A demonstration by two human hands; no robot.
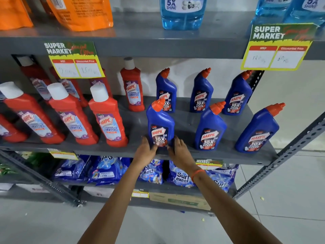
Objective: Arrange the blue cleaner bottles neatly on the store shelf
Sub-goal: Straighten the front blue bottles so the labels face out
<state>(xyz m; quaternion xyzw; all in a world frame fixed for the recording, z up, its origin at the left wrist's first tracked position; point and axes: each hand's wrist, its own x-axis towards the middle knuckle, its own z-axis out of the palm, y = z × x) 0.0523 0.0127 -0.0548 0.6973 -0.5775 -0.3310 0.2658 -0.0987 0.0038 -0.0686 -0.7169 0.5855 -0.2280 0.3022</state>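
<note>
Several blue cleaner bottles with orange caps stand upright on the grey middle shelf (137, 124). Three stand in the back row (166, 90) (201, 90) (237, 95). In the front row are a left bottle (161, 120), a middle one (210, 127) and a right one (257, 131). My left hand (146, 150) and my right hand (178, 148) clasp the base of the front left bottle from both sides at the shelf's front edge. Its lower label is partly hidden by my fingers.
Red bathroom cleaner bottles (107, 117) fill the shelf's left half. Price tags (75, 60) (276, 48) hang from the shelf above, which holds orange pouches and light blue bottles. Detergent packs (181, 175) lie on the shelf below. A slotted metal upright (284, 155) bounds the right side.
</note>
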